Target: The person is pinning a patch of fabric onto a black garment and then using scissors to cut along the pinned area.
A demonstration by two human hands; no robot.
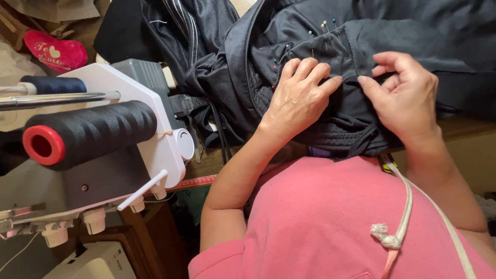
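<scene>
The dark garment point(392, 36) lay bunched on the table in front of you, heavy black cloth with a stitched seam and a row of coloured-headed pins point(324, 26) stuck along one fold, most likely to keep the layers from slipping. Your left hand point(298, 98) lay flat on the cloth, fingers spread and slightly curled, pressing the fold down rather than gripping it. Your right hand point(405, 95) was nearly closed, thumb and forefinger pinching the fabric edge just beside the left fingertips; whether a pin sat in that pinch could not be told. To your left stood a white thread stand point(155, 119) carrying a black thread cone point(93, 132), with a pink heart-shaped cushion point(56, 51) beyond.
</scene>
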